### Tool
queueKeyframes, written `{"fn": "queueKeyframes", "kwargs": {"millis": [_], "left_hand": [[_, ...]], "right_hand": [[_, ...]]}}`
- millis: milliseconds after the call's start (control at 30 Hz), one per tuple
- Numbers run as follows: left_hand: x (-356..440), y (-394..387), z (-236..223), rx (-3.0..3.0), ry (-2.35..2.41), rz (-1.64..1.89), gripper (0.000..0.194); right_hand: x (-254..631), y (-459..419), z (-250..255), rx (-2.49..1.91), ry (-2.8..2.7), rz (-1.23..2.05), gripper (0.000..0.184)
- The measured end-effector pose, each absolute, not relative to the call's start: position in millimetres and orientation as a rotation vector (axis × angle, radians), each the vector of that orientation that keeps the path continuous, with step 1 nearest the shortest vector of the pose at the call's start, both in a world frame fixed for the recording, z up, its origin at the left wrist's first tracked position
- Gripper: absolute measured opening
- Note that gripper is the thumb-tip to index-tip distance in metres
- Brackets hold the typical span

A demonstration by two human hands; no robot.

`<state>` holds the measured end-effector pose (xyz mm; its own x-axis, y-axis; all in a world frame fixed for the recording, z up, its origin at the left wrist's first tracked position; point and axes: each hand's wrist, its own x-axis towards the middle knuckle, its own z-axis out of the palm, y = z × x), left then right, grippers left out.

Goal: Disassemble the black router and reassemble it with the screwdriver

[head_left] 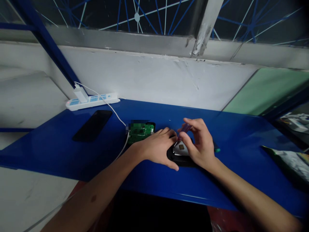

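A small black device (180,158) with a silvery metal plate (180,149) lies on the blue table (241,141). My left hand (158,146) rests on its left side, fingers flat against it. My right hand (198,141) is over its right side, fingers pinching a thin purple-handled tool (185,128) that points down at the plate. A green tip (217,149) shows past my right hand. A green circuit board (140,132) lies just left of my left hand.
A black phone (93,125) lies flat at the left. A white power strip (93,100) with a charger and white cable (113,111) sits by the wall. A plastic bag (292,161) is at the right edge.
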<state>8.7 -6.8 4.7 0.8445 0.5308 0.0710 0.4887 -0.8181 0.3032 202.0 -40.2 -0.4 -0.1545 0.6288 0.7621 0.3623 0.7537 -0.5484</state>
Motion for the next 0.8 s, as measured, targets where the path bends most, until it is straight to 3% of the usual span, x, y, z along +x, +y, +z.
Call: {"fn": "queueKeyframes", "kwargs": {"millis": [200, 467, 800], "left_hand": [[7.9, -6.3, 3.7, 2.754, 0.753, 0.242, 0.092], [8.6, -7.8, 5.4, 2.758, 0.782, 0.220, 0.093], [9.0, -7.2, 7.6, 2.719, 0.734, 0.247, 0.095]], "right_hand": [[202.8, -43.8, 3.3, -0.782, -1.776, 0.388, 0.050], [204.3, -38.4, 7.1, -0.770, -1.785, 0.122, 0.047], [205.1, -42.8, 3.1, -0.796, -1.800, 0.298, 0.046]]}}
